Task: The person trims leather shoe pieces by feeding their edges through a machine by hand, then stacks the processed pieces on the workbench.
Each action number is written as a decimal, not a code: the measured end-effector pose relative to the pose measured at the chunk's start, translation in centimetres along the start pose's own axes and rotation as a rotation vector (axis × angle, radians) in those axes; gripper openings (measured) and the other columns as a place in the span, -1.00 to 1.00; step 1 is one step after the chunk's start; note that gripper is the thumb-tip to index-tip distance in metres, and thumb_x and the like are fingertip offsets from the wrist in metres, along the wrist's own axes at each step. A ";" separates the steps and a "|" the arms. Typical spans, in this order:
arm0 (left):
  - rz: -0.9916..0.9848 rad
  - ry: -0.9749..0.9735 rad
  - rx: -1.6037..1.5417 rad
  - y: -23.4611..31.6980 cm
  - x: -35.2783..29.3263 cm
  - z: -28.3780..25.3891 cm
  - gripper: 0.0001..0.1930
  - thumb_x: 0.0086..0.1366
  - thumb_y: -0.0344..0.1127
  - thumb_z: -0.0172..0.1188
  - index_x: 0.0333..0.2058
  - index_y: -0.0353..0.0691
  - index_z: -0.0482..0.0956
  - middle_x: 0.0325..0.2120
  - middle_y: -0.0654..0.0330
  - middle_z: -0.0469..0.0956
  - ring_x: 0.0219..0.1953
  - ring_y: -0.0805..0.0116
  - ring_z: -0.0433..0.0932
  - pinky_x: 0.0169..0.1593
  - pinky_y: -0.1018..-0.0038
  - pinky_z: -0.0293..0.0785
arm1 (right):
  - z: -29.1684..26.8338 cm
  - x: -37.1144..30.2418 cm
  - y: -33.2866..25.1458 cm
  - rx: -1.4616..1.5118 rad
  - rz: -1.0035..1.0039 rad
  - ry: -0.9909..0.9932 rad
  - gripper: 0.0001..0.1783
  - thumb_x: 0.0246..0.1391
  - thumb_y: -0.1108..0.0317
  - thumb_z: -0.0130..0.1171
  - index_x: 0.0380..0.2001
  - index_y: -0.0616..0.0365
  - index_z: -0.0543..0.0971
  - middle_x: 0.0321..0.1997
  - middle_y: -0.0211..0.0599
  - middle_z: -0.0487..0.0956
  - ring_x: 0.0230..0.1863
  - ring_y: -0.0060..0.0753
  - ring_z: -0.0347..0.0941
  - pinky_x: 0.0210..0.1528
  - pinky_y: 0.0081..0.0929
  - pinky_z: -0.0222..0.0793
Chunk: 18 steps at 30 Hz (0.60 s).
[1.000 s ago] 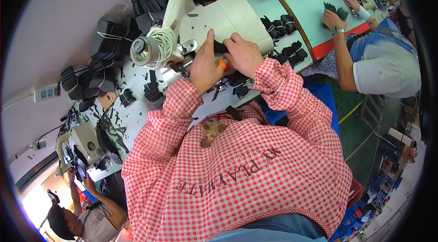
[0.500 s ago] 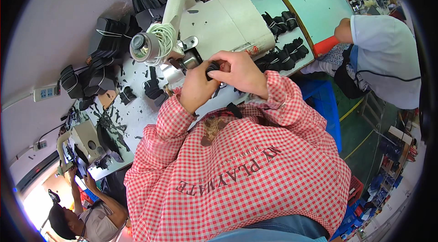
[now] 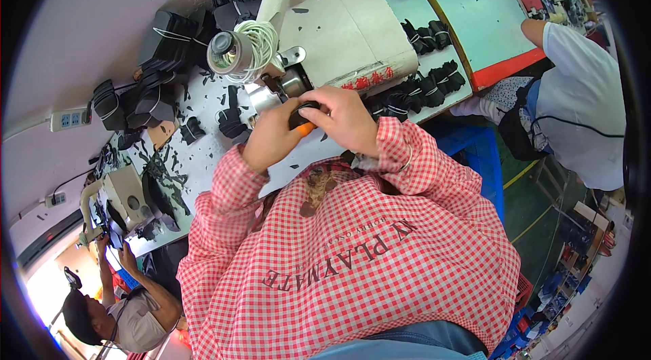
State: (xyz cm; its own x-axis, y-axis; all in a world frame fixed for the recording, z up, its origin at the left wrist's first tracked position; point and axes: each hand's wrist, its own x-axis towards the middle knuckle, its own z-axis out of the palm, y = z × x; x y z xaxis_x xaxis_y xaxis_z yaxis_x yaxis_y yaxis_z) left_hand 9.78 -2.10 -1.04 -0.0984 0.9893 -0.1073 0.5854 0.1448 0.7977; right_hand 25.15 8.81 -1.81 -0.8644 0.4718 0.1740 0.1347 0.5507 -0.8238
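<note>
My left hand (image 3: 270, 135) and my right hand (image 3: 344, 118) meet in front of the machine's metal working head (image 3: 296, 80). Between them is a small dark, curved piece (image 3: 303, 114), pinched by the fingers of both hands and largely covered by them. Something orange (image 3: 305, 129) shows at my left fingertips; whether it is a finger cover or a separate thing is unclear. The white bench machine (image 3: 352, 31) stands just beyond, with a coiled pale cord (image 3: 261, 51) on its lamp arm. A small tied bundle of black pieces (image 3: 231, 122) lies left of my hands.
Stacks of black cut pieces (image 3: 166, 38) line the wall side. Several small black bundles (image 3: 430, 88) lie right of the machine. Dark scraps (image 3: 163, 173) litter the white bench. A blue crate (image 3: 468, 149) stands at right. Co-workers are at far right (image 3: 576, 95) and lower left (image 3: 139, 319).
Both hands have drawn slightly back from the machine head toward me, still around the dark piece. The orange bit now shows. The view has shifted slightly; the co-worker at right has moved their arm.
</note>
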 end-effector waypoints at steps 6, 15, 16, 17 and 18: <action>-0.452 -0.123 -1.198 -1.0 -2.7 0.3 -0.41 0.46 0.07 -0.28 0.25 -0.26 0.16 -0.10 -0.09 0.54 -0.66 0.27 0.58 -0.70 0.62 0.40 | 1.2 0.4 -0.2 0.703 0.488 -0.032 -0.76 0.07 0.37 0.22 -0.23 0.31 0.56 -0.50 -0.19 0.60 -0.53 -0.55 0.53 -0.45 -0.55 0.43; -0.579 -0.022 -1.194 -2.5 -2.9 -2.0 -0.53 0.46 -0.09 -0.26 0.01 -0.41 0.37 -0.33 -0.11 0.61 -0.77 0.33 0.48 -0.77 0.63 0.24 | 2.9 2.5 1.1 0.530 0.520 -0.090 -0.78 0.12 0.30 0.21 -0.35 0.29 0.58 -0.58 -0.33 0.56 -0.59 -0.60 0.47 -0.54 -0.59 0.35; -0.607 -0.093 -1.185 -1.8 -2.5 -3.3 -0.56 0.45 -0.13 -0.26 -0.04 -0.41 0.41 -0.42 -0.09 0.63 -0.79 0.37 0.47 -0.79 0.63 0.20 | 2.9 3.1 1.2 0.482 0.498 -0.166 -0.78 0.11 0.31 0.20 -0.37 0.30 0.59 -0.58 -0.29 0.57 -0.59 -0.55 0.50 -0.54 -0.56 0.36; -0.607 -0.088 -1.186 -2.4 -2.3 -4.1 -0.56 0.45 -0.13 -0.26 -0.04 -0.41 0.41 -0.42 -0.09 0.63 -0.79 0.37 0.47 -0.79 0.63 0.20 | 2.9 3.5 1.2 0.431 0.475 -0.244 -0.78 0.10 0.31 0.20 -0.40 0.30 0.60 -0.58 -0.26 0.59 -0.59 -0.50 0.52 -0.54 -0.53 0.38; -0.644 -0.149 -0.954 -3.2 -1.9 -5.0 -0.57 0.44 -0.15 -0.26 -0.06 -0.41 0.43 -0.47 -0.06 0.63 -0.82 0.40 0.44 -0.81 0.62 0.18 | 2.9 3.7 1.5 0.431 0.474 -0.247 -0.78 0.10 0.31 0.20 -0.40 0.30 0.60 -0.58 -0.26 0.59 -0.59 -0.50 0.52 -0.54 -0.53 0.38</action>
State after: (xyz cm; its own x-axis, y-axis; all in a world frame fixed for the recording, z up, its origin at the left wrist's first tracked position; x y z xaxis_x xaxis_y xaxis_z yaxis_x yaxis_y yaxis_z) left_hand 4.07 -4.51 -0.47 -0.0250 0.7378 -0.6745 -0.3893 0.6143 0.6864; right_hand 20.71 9.41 -3.98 -0.8518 0.3950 -0.3441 0.3649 -0.0239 -0.9307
